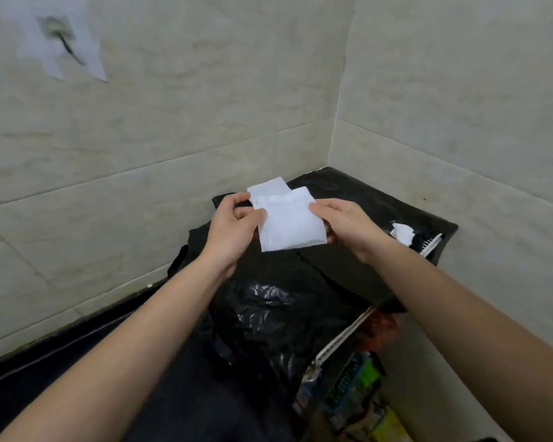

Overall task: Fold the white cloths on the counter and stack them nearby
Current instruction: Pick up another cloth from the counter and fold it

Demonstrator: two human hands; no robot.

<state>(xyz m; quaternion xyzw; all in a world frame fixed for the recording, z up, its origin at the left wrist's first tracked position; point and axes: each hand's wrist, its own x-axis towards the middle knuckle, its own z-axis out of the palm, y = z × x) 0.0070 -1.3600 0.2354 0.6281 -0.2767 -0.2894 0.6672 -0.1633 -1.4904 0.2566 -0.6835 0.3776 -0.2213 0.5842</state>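
At mid-frame the left hand (233, 224) and right hand (348, 228) pinch opposite edges of a small folded white cloth (288, 224), lifted above the black-draped bench (380, 199). The fold looks nearly finished; next, I judge, it goes onto the flat white folded cloth (267, 186) just behind. A crumpled white cloth (402, 232) waits at right.

- Both bare forearms reach forward from the lower corners and angle in toward each other.
- The left hand (233, 228) is held palm-inward, its fingers (237, 199) curled, thumb and fingertips pinched shut on what it holds.
- The right hand (345, 226) faces it, back upward, thumb on top and fingers tucked beneath, closed in a pinch.
- The hands sit level, near each other but apart.
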